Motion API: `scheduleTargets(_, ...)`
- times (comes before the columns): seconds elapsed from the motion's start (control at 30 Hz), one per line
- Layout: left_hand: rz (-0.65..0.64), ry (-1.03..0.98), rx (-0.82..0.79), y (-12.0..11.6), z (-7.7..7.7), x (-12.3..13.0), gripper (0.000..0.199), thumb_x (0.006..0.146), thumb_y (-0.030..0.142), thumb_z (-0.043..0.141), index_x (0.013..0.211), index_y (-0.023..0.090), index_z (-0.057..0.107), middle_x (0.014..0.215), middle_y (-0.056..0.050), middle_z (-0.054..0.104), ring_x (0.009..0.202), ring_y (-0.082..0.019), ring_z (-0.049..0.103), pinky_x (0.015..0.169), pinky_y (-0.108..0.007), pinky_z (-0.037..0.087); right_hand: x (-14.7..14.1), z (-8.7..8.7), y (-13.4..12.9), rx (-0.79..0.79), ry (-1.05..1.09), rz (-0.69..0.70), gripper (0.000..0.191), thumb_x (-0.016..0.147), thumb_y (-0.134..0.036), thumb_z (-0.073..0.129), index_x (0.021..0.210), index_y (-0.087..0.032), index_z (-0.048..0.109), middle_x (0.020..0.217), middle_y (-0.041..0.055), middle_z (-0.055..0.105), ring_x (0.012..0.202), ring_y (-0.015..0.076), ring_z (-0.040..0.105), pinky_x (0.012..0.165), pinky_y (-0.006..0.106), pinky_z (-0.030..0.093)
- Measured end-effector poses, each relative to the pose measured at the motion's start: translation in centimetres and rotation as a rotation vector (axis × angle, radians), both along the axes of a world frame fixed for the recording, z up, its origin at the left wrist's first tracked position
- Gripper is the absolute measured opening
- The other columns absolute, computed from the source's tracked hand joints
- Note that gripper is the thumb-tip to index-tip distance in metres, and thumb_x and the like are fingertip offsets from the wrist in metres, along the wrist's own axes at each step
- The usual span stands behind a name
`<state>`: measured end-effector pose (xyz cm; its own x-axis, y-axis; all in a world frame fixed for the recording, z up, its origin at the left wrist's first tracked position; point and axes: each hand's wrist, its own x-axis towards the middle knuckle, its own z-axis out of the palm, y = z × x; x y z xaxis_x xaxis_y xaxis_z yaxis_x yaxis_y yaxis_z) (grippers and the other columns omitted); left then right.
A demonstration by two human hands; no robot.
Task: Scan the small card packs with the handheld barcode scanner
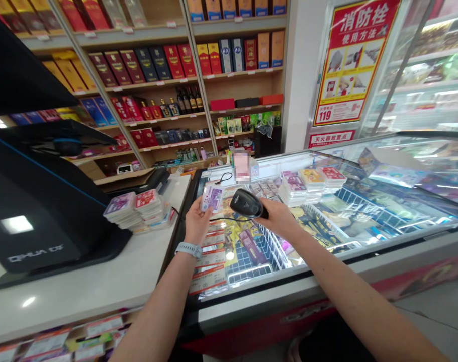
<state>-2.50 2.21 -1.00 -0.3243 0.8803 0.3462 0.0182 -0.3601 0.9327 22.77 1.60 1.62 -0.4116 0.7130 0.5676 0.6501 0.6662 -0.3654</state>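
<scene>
My left hand [198, 217] is closed on a small flat purple-and-white packet [212, 197], its printed face turned up. Just to the right, my right hand [278, 217] grips the handle of a black barcode scanner [246, 203], whose head points toward the packet. A thin black cable [231, 219] runs beneath both. Both hands are above the glass top of a chest freezer. Stacks of similar flat packets [307, 186] sit on the glass beyond my right hand, and more stacked packets [138, 208] lie on the white counter at left.
A large black checkout terminal [43, 211] stands on the counter [146, 256] at left. Through the freezer glass show wire baskets [274, 246] with packaged goods and orange price labels [209, 266]. Shelves of boxes and bottles [191, 100] rise behind. A crumpled printed package [394, 168] lies at right.
</scene>
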Motion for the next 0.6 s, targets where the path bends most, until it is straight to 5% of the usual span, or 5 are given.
scheduleTargets(0.37,-0.018,0.013,0.0,-1.5,3.3,2.3,0.054,0.07,0.03,0.071,0.118,0.016,0.05,0.104,-0.008,0.069,0.092,-0.019,0.067,0.081,-0.033,0.054,0.0,-0.9,0.4,0.019,-0.095,-0.041,0.029,0.08,-0.029,0.063,0.108,-0.02,0.058,0.095,0.0046,0.069,0.084,0.0192,0.065,0.071,0.026,0.043)
scheduleTargets(0.5,0.021,0.099,0.066,-1.5,5.8,3.2,0.043,0.068,0.03,0.072,0.103,0.015,0.053,0.092,-0.007,0.071,0.083,-0.019,0.067,0.079,-0.033,0.054,0.0,-0.8,0.2,0.016,-0.156,-0.05,0.028,0.081,-0.031,0.063,0.106,-0.019,0.058,0.096,0.0057,0.069,0.086,0.02,0.065,0.071,0.027,0.043)
scheduleTargets(0.6,0.029,0.345,0.171,-1.7,8.3,5.7,0.034,0.074,0.029,0.066,0.105,0.014,0.059,0.094,-0.007,0.07,0.082,-0.018,0.065,0.079,-0.031,0.052,-0.1,-0.5,0.1,0.014,-0.184,-0.066,0.032,0.08,-0.031,0.064,0.109,-0.018,0.058,0.097,0.0066,0.069,0.087,0.0208,0.066,0.071,0.027,0.044)
